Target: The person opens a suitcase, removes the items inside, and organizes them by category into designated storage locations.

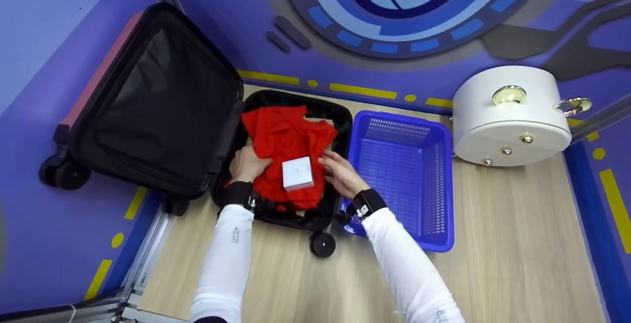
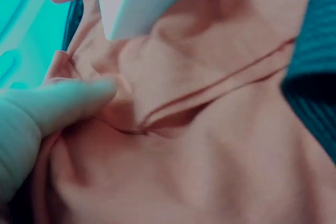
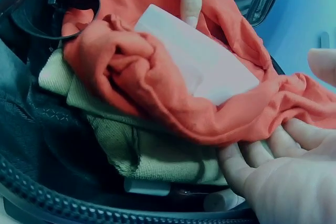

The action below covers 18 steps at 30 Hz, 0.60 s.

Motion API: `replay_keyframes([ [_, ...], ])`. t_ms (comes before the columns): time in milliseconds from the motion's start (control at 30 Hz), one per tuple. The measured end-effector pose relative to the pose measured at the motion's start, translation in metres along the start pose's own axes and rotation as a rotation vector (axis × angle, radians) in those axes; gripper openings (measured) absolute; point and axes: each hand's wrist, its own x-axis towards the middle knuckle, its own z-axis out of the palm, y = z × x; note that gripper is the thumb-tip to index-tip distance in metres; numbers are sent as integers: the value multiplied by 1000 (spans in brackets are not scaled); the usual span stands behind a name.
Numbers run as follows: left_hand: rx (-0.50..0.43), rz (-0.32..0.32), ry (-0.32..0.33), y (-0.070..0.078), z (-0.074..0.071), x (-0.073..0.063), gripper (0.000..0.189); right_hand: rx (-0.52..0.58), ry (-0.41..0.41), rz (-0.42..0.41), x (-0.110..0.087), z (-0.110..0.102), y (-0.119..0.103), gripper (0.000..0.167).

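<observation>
A red cloth point(image 1: 283, 135) lies crumpled inside the open suitcase point(image 1: 344, 116), with a small white box point(image 1: 297, 173) on top of it. At the cloth's left side, my left hand point(image 1: 248, 164) grips it, thumb over the fabric and fingers hidden; the left wrist view shows that thumb point(image 2: 68, 103) on the cloth. My right hand point(image 1: 342, 174) is at the cloth's right edge. Its fingers point(image 3: 239, 174) reach under the red edge, while the thumb point(image 3: 323, 65) stands apart above. Beneath the red cloth is a folded beige cloth point(image 3: 163, 153).
The suitcase lid point(image 1: 167, 101) leans back on the left. Right of the suitcase stands a blue plastic basket point(image 1: 446, 190). A white rounded case point(image 1: 508, 111) with gold-coloured fittings sits farther right by the wall. White-ended items point(image 3: 147, 186) show under the beige cloth.
</observation>
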Motion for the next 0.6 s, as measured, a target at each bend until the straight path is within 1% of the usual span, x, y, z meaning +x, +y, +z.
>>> replay_keyframes([
  [67,-55,2,-9,-1,1,1,41,-11,23,12,2,0,-1,73],
  [200,-155,5,-13,4,-4,-2,43,-46,63,44,5,4,-5,80],
  [300,-229,44,7,12,-11,-6,44,-73,71,63,8,6,-11,84],
  [367,-275,86,25,15,-13,-7,43,-92,68,74,10,7,-13,81],
  [433,-322,127,40,17,-15,-9,43,-123,78,82,12,8,-14,70],
  [467,-347,146,48,18,-16,-10,43,-144,85,84,13,9,-14,61],
  [600,-430,194,75,20,-18,-12,44,-242,135,63,16,11,-13,16],
])
